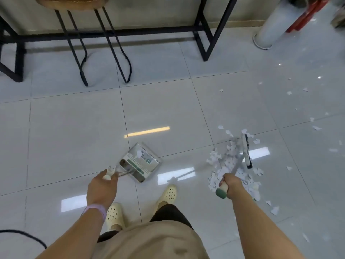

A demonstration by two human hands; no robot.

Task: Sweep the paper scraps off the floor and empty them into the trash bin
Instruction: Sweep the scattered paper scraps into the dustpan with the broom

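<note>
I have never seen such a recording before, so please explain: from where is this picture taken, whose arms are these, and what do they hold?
There is one picture, from a camera worn on a person's head, looking down at their own arms and feet. No machine is involved. The left hand grips the handle of a dustpan, which rests on the tiled floor. The right hand grips the handle of a broom, whose brush head sits at a pile of paper scraps. More scraps lie scattered to the right. A stool and a black table frame stand ahead. No trash bin is clearly seen.

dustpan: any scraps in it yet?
Looks empty: the dustpan shows only its label; the paper scraps lie piled by the broom.
</note>
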